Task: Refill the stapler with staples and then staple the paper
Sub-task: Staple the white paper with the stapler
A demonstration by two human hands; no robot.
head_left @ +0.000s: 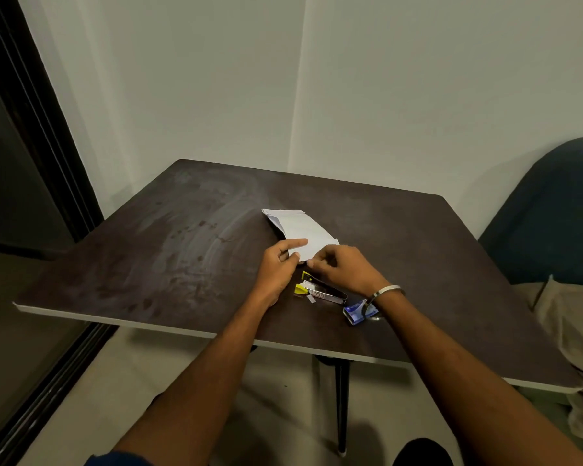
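Note:
A folded white paper (302, 228) lies on the dark brown table (169, 250). My left hand (280, 267) pinches its near corner, index finger stretched across the sheet. My right hand (345, 269) holds the same near edge from the right, fingers curled. Just below the hands a yellow and metal stapler (320, 290) lies on the table, its top swung apart from the base; my right hand partly covers it. A small blue staple box (359, 312) sits to its right, under my right wrist with its metal bangle.
A dark blue chair (559, 210) stands at the right of the table, with beige cloth (572, 334) draped over the table's right corner. A dark door frame (37, 136) runs along the left. White walls meet in a corner behind the table.

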